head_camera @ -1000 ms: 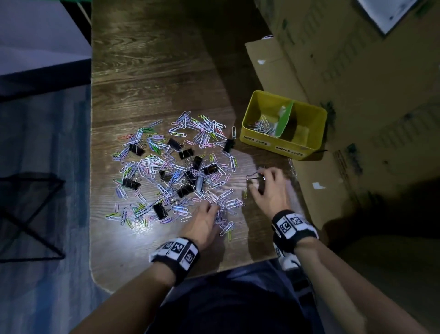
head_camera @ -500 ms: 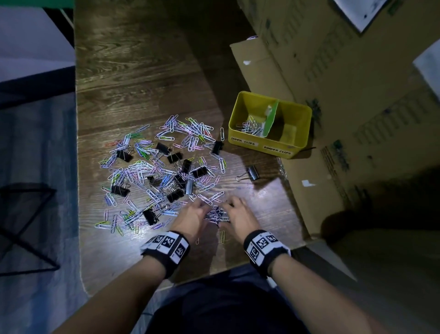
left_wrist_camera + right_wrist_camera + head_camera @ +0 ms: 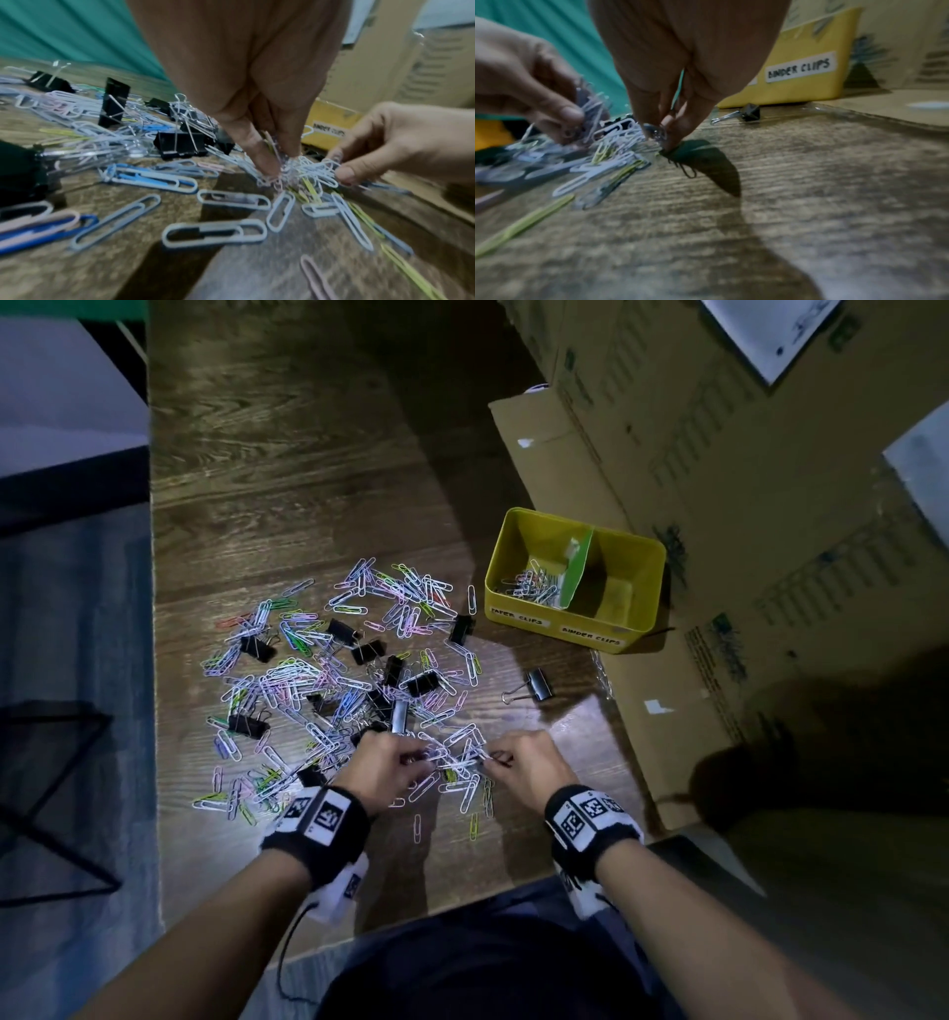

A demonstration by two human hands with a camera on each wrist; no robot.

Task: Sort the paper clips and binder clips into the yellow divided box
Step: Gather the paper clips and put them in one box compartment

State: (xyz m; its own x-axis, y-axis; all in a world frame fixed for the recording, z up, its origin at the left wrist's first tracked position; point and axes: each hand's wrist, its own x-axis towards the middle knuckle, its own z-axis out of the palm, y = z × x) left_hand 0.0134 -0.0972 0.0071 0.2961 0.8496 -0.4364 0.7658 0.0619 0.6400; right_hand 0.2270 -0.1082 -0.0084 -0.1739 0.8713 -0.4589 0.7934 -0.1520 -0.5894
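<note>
A spread of coloured paper clips (image 3: 318, 680) mixed with black binder clips (image 3: 421, 683) covers the wooden table (image 3: 287, 505). The yellow divided box (image 3: 647, 608) stands at the right; its left compartment holds several paper clips (image 3: 531, 588), the right one looks bare. One binder clip (image 3: 536, 685) lies apart, near the box. At the near edge of the pile my left hand (image 3: 395, 765) pinches a bunch of paper clips (image 3: 290, 168). My right hand (image 3: 518, 762) pinches clips (image 3: 659, 134) from the other side of that bunch.
Flattened cardboard (image 3: 565, 454) and cardboard boxes (image 3: 744, 480) lie right of the table, behind and beside the yellow box. The table's left edge drops to a blue floor with a black wire frame (image 3: 56, 788). Bare wood stretches beyond the pile.
My right hand let go of the lone binder clip, which stays on the table, and came back to the near edge of the pile. Both hands have now closed on a bunch of paper clips.
</note>
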